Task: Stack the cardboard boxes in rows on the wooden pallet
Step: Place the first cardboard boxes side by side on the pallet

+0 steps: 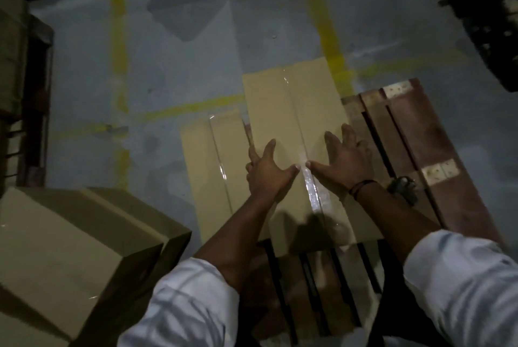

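While both hands lie flat on the taped cardboard box (291, 111), it sits on the wooden pallet (420, 144) at its left side, long axis pointing away from the person. The left hand (266, 170) and right hand (344, 161) are spread, palms down, with the thumbs nearly meeting over the shiny tape seam (312, 189). Neither grips anything.

A second taped box (213, 164) lies just beside it on the left, and a thin dark gap shows at their far ends. My read is that the box is being seated into the row.

To do it well:
- Keep the palms flat and push evenly so the box slides without twisting.
- Close that gap.
- Square the near edge with its neighbour.

Another cardboard box (70, 248) waits tilted at lower left, off the pallet. Yellow floor lines (117, 38) run beyond.
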### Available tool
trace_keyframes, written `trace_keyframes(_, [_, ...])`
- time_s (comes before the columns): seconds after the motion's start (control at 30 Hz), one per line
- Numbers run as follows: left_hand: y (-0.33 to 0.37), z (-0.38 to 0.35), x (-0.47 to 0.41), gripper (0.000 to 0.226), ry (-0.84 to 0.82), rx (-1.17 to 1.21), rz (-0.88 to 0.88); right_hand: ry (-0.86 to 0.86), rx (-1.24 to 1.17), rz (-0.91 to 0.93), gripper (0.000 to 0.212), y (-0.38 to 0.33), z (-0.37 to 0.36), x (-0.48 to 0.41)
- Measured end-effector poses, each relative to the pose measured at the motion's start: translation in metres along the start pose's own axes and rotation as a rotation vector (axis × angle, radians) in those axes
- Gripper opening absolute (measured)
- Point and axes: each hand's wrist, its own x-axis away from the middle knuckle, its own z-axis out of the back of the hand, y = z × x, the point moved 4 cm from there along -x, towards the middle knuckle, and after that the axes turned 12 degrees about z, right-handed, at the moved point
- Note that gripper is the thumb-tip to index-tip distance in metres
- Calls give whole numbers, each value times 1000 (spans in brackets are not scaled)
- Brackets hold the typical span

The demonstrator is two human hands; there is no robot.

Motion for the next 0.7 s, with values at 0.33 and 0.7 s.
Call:
trace_keyframes(0.33, [-14, -90, -99, 85, -52, -11, 93, -136, -45, 94, 93, 83, -91, -85])
trace_keyframes(0.7, [-54, -135, -139, 88, -13, -5, 142, -74, -125, 204, 94, 119, -175, -125])
